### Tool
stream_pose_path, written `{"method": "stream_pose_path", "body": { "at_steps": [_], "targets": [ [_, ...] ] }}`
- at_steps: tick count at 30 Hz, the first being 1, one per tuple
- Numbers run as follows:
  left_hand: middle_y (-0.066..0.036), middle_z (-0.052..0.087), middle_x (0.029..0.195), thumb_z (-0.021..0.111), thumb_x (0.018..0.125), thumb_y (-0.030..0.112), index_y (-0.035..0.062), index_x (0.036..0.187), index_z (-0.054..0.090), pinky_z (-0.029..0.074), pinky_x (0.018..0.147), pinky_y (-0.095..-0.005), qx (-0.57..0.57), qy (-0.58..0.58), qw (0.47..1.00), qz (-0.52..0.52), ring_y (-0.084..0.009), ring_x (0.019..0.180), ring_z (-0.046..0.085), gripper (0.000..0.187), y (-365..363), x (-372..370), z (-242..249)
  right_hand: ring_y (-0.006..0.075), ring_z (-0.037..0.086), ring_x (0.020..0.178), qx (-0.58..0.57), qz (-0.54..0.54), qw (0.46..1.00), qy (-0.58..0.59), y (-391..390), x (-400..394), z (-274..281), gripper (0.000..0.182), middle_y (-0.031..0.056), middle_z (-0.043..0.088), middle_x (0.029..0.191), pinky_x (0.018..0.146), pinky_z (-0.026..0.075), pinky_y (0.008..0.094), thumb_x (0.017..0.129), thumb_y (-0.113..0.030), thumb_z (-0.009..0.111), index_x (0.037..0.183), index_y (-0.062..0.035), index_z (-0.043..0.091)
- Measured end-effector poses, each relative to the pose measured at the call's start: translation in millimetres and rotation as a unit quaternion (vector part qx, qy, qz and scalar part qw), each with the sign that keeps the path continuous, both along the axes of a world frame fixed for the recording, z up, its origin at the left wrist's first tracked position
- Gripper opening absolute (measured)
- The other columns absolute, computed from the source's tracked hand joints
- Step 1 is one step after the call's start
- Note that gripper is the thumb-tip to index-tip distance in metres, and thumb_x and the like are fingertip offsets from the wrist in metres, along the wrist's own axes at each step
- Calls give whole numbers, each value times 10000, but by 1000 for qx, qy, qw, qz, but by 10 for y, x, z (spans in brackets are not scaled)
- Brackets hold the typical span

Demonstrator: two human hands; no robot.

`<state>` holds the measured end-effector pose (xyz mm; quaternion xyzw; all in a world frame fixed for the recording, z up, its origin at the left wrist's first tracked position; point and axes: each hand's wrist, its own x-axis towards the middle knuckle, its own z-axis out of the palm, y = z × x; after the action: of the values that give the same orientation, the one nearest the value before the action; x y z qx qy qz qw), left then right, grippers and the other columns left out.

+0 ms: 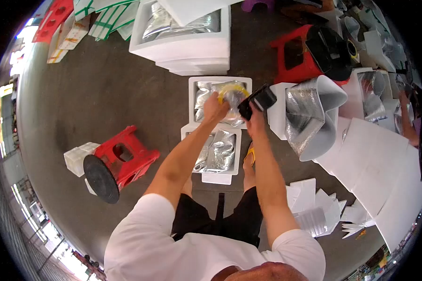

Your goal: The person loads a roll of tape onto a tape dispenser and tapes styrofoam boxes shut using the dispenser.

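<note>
My left hand is closed on the near edge of a yellow-rimmed clear roll, which looks like packing tape. Beside it, my right hand grips a black boxy tool whose exact kind I cannot make out. Both are held above a white foam box with silver foil pouches inside. Nearer to me, a second foam box holds more silver foil pouches. My forearms partly hide both boxes.
Stacked foam boxes stand ahead. Right of my hands is a foam box with a foil-faced sheet bulging out. One red stool lies at left, another red stool at far right. Foam panels and another person's arm are at right.
</note>
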<state>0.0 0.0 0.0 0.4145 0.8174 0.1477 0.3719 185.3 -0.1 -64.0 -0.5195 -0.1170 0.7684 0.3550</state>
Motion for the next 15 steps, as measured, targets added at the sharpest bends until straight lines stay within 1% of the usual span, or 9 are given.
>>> {"method": "stream_pose_path", "body": {
  "at_steps": [2,3,6,8,10,11,12,13,15],
  "targets": [
    [-249,683,933,695,703,321,-1,1044,653,504,801,-454,0,-10,1000,18,-378,908,668,471,-384,-133,117,157,491,1144,-34,-31,997,-57,-406,-73,126,509,51,532,1249,954,391,289,936,-330,574,1357,-73,448],
    [-247,682,912,693,706,322,-10,1010,659,505,771,-455,-18,10,998,61,-387,863,668,452,-523,-1239,446,167,487,1165,44,31,996,-67,-575,-549,-146,517,60,533,1261,966,393,305,934,-321,579,1363,-69,441],
    [-162,701,846,667,781,391,-6,963,681,529,654,-417,-123,-148,965,176,-325,739,684,436,-1091,-1547,-248,178,471,1218,225,150,954,-128,-847,-973,-507,531,76,525,1298,989,392,332,929,-318,588,1368,-63,434],
    [-125,704,825,660,808,418,10,965,688,544,638,-397,-143,-231,932,241,-291,726,688,438,-1333,-1764,-618,161,599,1021,-9,24,998,-54,-702,-1088,-26,333,33,635,1134,880,460,328,927,-331,596,1165,-101,628],
    [-80,688,861,645,846,459,47,993,673,569,616,-368,-230,-451,800,323,-237,766,688,438,-1605,-1824,-752,185,601,1000,-113,-6,993,45,-725,-1052,71,339,37,658,1096,848,472,342,921,-372,595,1127,-110,653],
    [-80,688,861,645,846,459,47,993,673,569,616,-368,-237,-452,796,326,-237,766,688,438,-1707,-1797,-776,192,603,994,-177,-18,981,81,-734,-1049,76,343,36,662,1089,844,475,348,919,-381,596,1121,-111,655],
    [-75,677,907,650,851,446,72,1001,656,577,625,-374,-231,-511,762,324,-223,784,684,403,-1723,-1749,-650,207,602,986,-165,20,946,276,-810,-957,-64,339,37,660,1097,856,479,354,936,-385,574,1113,-107,652],
    [-70,667,953,656,856,434,97,1009,639,584,634,-380,-223,-568,725,319,-210,802,680,371,-1695,-1688,-507,207,602,986,-170,20,945,277,-843,-1035,-49,339,37,660,1097,856,479,354,936,-385,574,1113,-107,652],
    [-116,651,1048,608,893,407,81,1043,618,553,678,-425,-217,-522,746,351,-277,836,666,359,-1671,-1484,-472,206,605,998,-94,-26,982,163,-867,-1252,71,317,54,658,1104,864,483,346,948,-346,574,1123,-90,638]
  ]
}}
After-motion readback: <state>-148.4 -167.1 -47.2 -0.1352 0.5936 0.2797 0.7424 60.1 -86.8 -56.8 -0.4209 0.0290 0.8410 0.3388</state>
